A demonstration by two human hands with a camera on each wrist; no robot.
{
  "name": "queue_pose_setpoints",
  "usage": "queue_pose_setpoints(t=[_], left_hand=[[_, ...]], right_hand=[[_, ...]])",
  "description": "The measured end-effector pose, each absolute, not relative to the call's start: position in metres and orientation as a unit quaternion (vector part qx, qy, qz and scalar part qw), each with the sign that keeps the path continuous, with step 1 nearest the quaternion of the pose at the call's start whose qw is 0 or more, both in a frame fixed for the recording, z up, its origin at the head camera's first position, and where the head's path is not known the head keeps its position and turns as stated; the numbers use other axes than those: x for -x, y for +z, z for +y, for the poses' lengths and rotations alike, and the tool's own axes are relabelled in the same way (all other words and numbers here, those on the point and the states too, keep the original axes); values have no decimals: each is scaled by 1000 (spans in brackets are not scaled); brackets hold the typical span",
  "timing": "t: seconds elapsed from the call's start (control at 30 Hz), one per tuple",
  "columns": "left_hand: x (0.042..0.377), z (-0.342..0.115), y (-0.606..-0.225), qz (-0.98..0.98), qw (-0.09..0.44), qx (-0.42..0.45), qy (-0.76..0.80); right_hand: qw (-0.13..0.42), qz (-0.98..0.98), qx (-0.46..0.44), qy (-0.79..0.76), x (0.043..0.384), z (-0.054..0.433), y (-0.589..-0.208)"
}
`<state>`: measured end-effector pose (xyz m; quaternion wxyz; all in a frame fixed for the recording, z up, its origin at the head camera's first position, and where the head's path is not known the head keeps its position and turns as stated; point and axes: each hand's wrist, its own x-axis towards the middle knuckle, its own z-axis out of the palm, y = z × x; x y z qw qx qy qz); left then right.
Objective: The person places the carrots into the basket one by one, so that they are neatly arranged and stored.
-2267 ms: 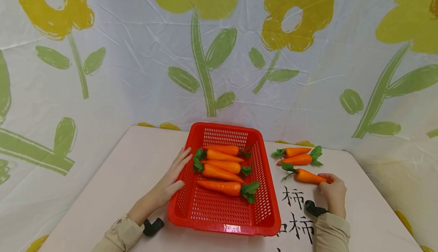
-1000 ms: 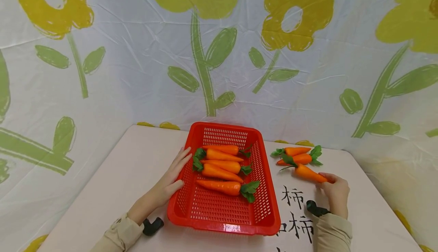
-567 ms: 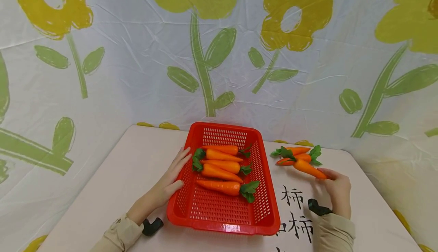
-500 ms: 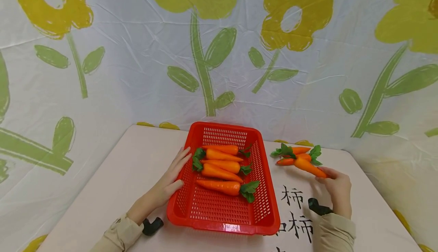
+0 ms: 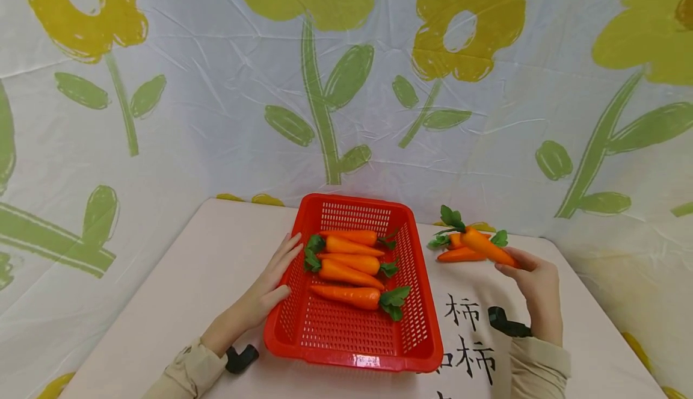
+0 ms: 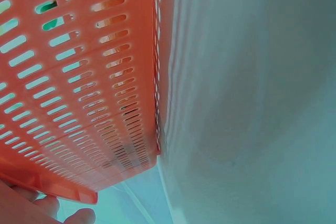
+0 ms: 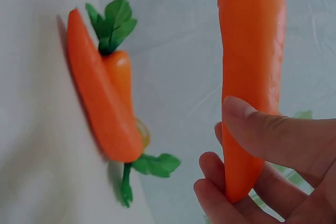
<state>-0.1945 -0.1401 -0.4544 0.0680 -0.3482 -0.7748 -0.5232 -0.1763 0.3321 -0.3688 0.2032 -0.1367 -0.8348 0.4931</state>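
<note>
My right hand (image 5: 536, 281) pinches the tapered end of a carrot (image 5: 487, 245) between thumb and fingers, raised off the table with its leafy top pointing up and left. In the right wrist view the thumb lies across that carrot (image 7: 252, 51). Behind it on the table lie two more carrots (image 5: 460, 256), partly covered by the held one in the head view. Fingers straight, my left hand (image 5: 265, 290) rests against the left rim of a red plastic basket (image 5: 352, 360). Several carrots (image 5: 352, 296) lie in rows inside the basket.
The pale table (image 5: 211, 254) carries black printed characters (image 5: 470, 357) right of the basket. A white cloth (image 5: 216, 116) with yellow flowers hangs close behind and at the sides. A black wrist mount (image 5: 509, 322) sits on each wrist.
My right hand has lifted the carrot from the table, moving it up and away, its leafy end now higher over the other two. My left hand and the basket stay put.
</note>
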Motion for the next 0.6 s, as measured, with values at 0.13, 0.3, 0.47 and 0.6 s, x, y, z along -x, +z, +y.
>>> queue_pose_setpoints(t=[0.13,0.3,0.47,0.6], left_hand=[[194,-140,-455,-775,71,349,-522],[195,-141,-457,-777,74,348,-519],[196,-142,-459,-774,83,361,-514],[197,-143,-460,-772,87,366,-512]], right_hand=[[144,-861,116,474,200,371,-389],[162,-854,114,480,195,352,-376],[160,-854,96,486,194,340,-365],[168,-856,76,482,192,329,-358]])
